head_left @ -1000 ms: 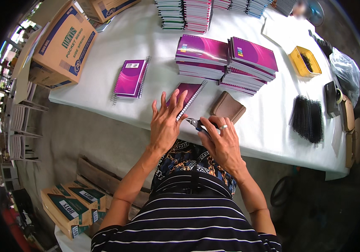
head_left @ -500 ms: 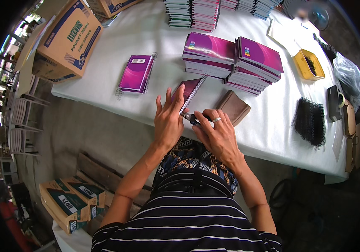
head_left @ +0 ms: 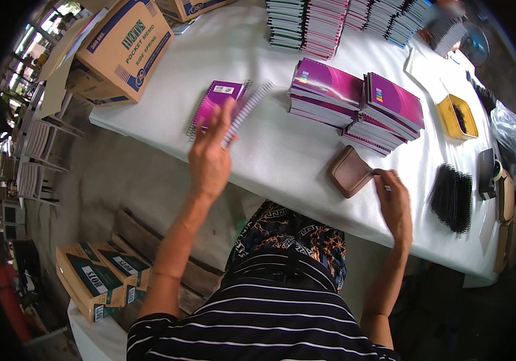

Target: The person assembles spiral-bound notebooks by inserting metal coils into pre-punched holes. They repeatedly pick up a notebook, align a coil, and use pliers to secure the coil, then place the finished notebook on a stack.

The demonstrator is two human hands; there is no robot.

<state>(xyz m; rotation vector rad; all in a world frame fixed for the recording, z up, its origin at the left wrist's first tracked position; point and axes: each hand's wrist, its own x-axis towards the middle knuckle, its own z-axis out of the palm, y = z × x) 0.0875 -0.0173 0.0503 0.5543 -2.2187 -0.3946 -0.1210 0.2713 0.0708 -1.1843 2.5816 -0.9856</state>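
Observation:
My left hand grips a purple spiral notebook, its wire edge smeared by motion. It hovers beside a small pile of purple spiral notebooks at the table's left. On the right, my right hand has its fingers closed at the edge of a brown curved block. A small dark bit of the pliers shows at the fingertips; the rest is hidden by the hand. Beyond the block stand two stacks of purple notebooks.
A cardboard box stands at the far left. More notebook stacks line the back. To the right lie a yellow tray of small dark pieces, a heap of black wire coils and a tape roll. The table's front edge runs before me.
My left hand has carried the notebook left, toward the small pile. My right hand has moved away to the right with the pliers, which were at the notebook's wire end before.

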